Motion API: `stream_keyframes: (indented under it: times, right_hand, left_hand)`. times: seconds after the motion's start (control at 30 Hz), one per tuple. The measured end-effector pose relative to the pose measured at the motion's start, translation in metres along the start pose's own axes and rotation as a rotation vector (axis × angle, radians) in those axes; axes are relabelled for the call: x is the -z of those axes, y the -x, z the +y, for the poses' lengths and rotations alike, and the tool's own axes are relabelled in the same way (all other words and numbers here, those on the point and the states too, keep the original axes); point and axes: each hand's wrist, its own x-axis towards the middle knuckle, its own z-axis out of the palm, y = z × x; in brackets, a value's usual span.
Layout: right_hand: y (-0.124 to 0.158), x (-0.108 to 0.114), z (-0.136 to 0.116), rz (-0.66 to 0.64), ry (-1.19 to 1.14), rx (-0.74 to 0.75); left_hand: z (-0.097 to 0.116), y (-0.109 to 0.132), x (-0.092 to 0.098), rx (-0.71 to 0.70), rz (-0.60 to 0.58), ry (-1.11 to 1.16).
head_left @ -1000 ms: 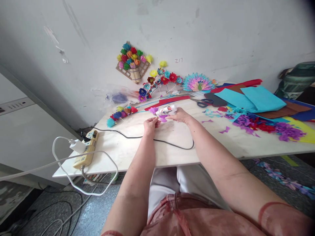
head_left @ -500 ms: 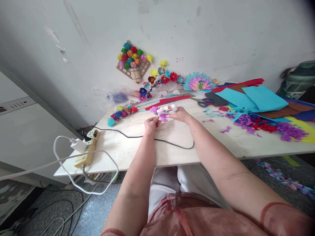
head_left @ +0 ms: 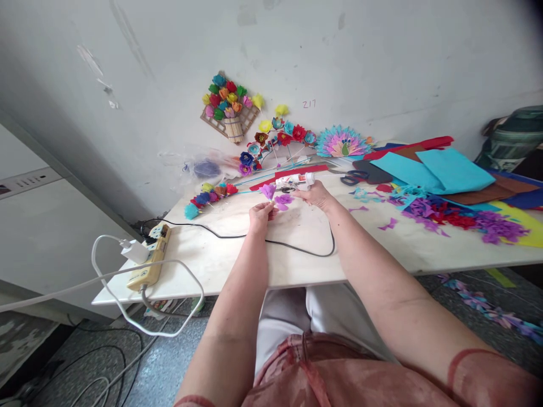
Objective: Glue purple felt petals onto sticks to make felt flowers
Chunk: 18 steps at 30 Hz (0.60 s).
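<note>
– Rightward and slightly up, the glue gun has shifted since the earlier frame, so the purple flower now shows more fully.

– Where exactly is that flower?

– Above the table, at the left hand's fingertips. That grip is a pinch just under the bloom, presumably to leave the petals uncrushed.

– And the other grip?

– Right hand wrapped around the gun's handle, nozzle end pointing left towards the flower. Held sideways like that, it probably keeps the hot end off the fingers.

– What's beside the bloom?

– More purple paper, close to the left fingers; I can't tell if they touch.

– That black cord?

– It loops under the left forearm from the power strip, likely left slack so the gun can move.

– Farther out?

– Finished flowers lie to the left; scissors and coloured paper sit right, probably to leave working room between.
</note>
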Motion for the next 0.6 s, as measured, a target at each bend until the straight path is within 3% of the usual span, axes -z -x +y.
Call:
stream_keyframes:
  times: [0.17,0.27,0.37,0.6]
  right_hand:
    - [0.0018,0.0037,-0.0034,-0.003,-0.224,0.028]
    - [0.0043,0.0067,-0.0052,-0.104,-0.308,0.019]
    - [0.0064,0.008,-0.0062,-0.196,-0.307,-0.025]
    - [0.0023,0.0064,0.0034,-0.229,-0.199,-0.052]
  left_hand:
    - [0.0016,0.0007,-0.0001,-0.003,0.005,0.039]
    - [0.0013,0.0003,0.0007,-0.011,-0.002,0.067]
    - [0.0008,0.0003,0.0013,-0.022,-0.014,0.072]
    - [0.0033,0.0037,-0.0012,-0.029,0.003,0.035]
